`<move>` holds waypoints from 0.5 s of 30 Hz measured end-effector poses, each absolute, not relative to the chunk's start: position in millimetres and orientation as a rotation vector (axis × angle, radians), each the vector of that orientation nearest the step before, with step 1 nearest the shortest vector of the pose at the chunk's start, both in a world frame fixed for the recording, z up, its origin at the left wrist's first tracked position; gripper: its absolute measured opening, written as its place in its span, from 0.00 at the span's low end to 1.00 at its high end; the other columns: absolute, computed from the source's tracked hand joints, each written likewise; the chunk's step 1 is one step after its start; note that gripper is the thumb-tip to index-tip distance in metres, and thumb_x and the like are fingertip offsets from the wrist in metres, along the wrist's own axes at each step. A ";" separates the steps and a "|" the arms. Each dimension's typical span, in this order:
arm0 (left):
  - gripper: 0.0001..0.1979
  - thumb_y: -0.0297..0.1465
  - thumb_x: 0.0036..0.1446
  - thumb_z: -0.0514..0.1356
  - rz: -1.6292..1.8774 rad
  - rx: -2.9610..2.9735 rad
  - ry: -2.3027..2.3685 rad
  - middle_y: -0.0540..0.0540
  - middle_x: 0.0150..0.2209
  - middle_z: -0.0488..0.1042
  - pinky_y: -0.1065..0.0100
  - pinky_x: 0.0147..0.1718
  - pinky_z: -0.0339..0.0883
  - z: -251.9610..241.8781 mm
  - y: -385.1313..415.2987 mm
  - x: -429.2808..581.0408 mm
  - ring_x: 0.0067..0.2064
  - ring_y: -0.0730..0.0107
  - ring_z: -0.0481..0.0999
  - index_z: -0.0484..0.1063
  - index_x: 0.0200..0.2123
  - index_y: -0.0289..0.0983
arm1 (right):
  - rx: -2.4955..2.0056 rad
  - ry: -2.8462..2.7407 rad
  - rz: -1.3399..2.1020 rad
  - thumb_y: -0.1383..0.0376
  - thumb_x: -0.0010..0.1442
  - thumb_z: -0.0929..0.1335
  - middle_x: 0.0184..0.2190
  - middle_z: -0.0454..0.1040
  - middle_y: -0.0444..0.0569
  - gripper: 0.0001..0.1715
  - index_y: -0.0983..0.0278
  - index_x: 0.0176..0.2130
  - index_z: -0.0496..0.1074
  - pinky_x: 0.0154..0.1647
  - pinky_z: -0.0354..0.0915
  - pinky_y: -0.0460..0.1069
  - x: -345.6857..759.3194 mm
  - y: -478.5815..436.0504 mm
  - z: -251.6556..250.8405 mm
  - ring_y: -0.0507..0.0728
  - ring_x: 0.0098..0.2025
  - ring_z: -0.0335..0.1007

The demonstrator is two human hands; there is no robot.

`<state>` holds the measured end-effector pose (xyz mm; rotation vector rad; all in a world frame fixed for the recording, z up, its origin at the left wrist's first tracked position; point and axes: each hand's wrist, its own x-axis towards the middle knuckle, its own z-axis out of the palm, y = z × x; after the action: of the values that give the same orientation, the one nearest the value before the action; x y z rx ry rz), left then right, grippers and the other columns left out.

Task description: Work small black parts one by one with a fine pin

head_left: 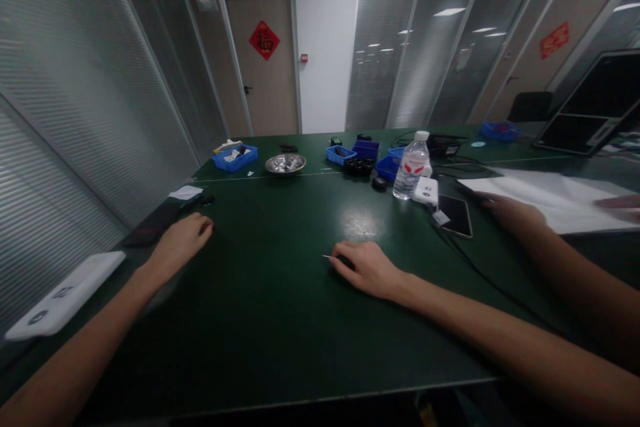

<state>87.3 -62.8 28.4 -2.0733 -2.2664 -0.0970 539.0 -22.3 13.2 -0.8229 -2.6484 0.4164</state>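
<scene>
My right hand [367, 269] rests low over the green table, its thumb and index finger pinched together. From the pinch a thin, pale, pointed piece [325, 256] sticks out to the left; the rest of it is hidden by the fingers. My left hand [186, 238] is over the table's left side with its fingers curled in. Whatever it may hold cannot be made out. Just beyond that hand lie a flat black item [153, 225] and a small dark object [207, 200]. Nearer the left edge is a white, box-like device [65, 295].
A metal dish [285, 172] and a blue basket [236, 165] stand at the back. A water bottle [410, 170], phone [455, 215] and cable [480, 271] are to the right. Another person's hand [517, 215] touches white paper [560, 187] there.
</scene>
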 end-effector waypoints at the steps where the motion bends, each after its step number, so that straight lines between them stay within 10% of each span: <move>1: 0.21 0.39 0.70 0.48 -0.212 -2.243 -2.201 0.38 0.53 0.74 0.61 0.50 0.71 28.8 -63.3 96.9 0.52 0.57 0.76 0.74 0.55 0.36 | -0.823 -2.648 0.413 0.57 0.74 0.61 0.38 0.76 0.47 0.16 0.63 0.45 0.74 0.34 0.61 0.48 539.0 -22.0 12.6 0.52 0.33 0.70; 15: 0.22 0.41 0.71 0.51 -0.640 -2.708 -1.913 0.42 0.59 0.70 0.57 0.53 0.68 3.0 -60.2 163.4 0.57 0.57 0.71 0.68 0.63 0.43 | -0.798 -2.648 0.377 0.57 0.74 0.61 0.36 0.76 0.47 0.16 0.63 0.46 0.73 0.34 0.60 0.48 539.4 -20.0 9.6 0.52 0.32 0.70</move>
<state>163.4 -60.2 3.0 -2.7082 -1.9132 -0.6399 539.4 -20.0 9.6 -0.7984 -2.6484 0.3770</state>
